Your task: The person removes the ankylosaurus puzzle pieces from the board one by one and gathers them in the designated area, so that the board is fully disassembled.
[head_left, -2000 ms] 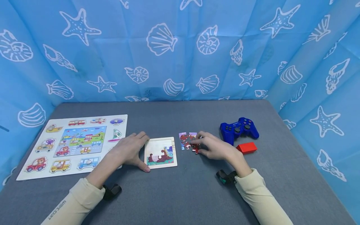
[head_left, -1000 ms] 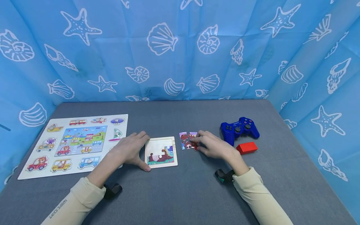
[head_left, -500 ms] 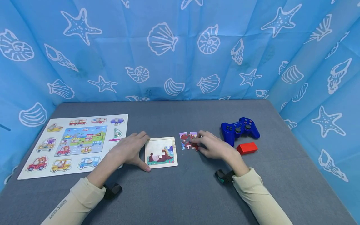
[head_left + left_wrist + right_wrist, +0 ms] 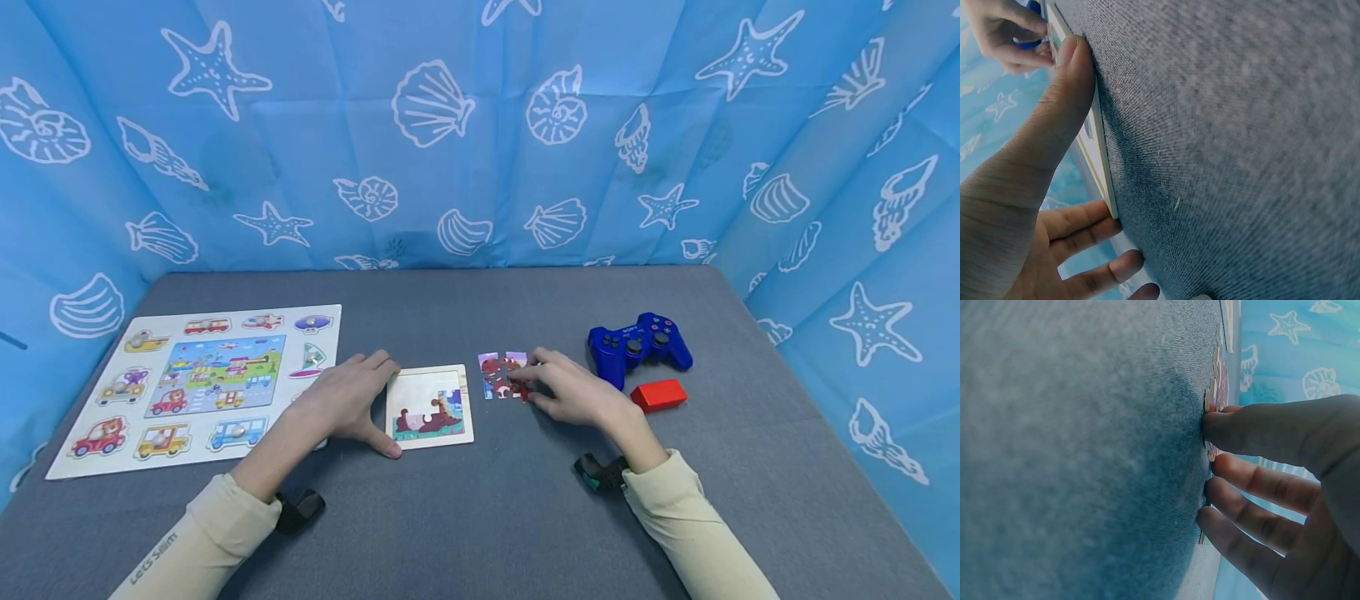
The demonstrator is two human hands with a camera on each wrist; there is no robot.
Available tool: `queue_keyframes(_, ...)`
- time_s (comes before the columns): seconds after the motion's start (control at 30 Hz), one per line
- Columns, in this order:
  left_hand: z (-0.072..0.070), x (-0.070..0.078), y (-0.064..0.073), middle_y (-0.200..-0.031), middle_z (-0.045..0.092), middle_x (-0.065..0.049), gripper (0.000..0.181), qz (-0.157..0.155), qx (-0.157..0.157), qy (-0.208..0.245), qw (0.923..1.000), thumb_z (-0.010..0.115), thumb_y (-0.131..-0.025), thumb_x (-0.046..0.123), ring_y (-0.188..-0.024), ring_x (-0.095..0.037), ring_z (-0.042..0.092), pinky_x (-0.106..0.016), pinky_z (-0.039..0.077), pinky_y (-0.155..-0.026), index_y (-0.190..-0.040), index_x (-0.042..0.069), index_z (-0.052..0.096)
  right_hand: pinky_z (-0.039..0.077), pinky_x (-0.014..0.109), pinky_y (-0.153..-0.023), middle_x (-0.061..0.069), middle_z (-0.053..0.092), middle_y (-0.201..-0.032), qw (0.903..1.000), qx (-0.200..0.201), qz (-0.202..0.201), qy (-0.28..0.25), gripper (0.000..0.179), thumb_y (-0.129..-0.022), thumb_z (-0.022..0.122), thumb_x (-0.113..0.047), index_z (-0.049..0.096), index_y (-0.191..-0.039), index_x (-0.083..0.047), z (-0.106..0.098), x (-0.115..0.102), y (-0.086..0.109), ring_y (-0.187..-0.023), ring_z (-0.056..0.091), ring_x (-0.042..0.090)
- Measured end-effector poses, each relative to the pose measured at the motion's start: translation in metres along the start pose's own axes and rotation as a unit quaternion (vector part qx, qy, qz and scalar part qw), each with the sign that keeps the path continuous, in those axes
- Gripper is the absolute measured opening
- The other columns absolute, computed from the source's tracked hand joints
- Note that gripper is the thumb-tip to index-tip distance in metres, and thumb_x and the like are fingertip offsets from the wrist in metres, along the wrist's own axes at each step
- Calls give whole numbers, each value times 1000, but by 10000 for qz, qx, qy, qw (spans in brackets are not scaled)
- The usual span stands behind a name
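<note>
Grey tbl (image 4: pixel 465 525), blue curtain (image 4: pixel 322 108); wide L grip (image 4: pixel 349 398) round frame (image 4: pixel 467 408), narrow R grip (image 4: pixel 567 392) on puzzle pc (image 4: pixel 519 388).

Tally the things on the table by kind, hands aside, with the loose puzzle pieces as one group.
Vehicle board: 1
Wooden puzzle frame: 1
Group of loose puzzle pieces: 1
Game controller: 1
Red block: 1
Total: 5
</note>
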State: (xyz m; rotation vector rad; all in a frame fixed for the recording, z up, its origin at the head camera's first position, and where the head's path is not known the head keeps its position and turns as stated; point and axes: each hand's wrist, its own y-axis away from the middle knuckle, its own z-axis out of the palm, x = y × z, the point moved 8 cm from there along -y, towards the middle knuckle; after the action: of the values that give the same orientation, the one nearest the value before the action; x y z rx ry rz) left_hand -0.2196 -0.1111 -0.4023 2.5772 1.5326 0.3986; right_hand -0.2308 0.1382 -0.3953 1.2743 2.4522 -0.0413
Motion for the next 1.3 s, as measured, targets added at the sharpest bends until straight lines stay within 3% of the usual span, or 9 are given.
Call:
queue_keyframes(0.43, 0, 0, 0, -137, 57, -10, 113, 2, -32, -3, 10000, 87, -60, 73, -117, -30, 58, -51, 53, -98, -145, 6, 52, 44, 29, -75, 8, 60, -108, 9999, 1, -90, -53, 42, -94, 70, -8, 67, -135, -13, 1, 1, 0, -88, 51, 16)
queue_keyframes(0.73, 1, 0, 1, -137, 57, -10, 112, 8, -44, 14, 10000, 87, -60, 72, -117, -29, 58, -51, 52, -98, -145, 6, 52, 49, 32, -78, 12, 61, -118, 9999, 19, -59, -94, 43, -93, 71, -9, 67, -136, -13, 0, 0, 1, -92, 54, 17)
queue_keyframes(1.3, 0, 1, -1, -138, 56, -10, 113, 21, -65, 3, 10000, 86, -60, 73, -117, -29, 58, -51, 53, -99, -145, 6, 52, 52, 36, -81, 13, 64, -118, 9978, 535, -274, -289, 39, -95, 73, -15, 68, -134, -12, -24, -21, -2, -95, 62, 25)
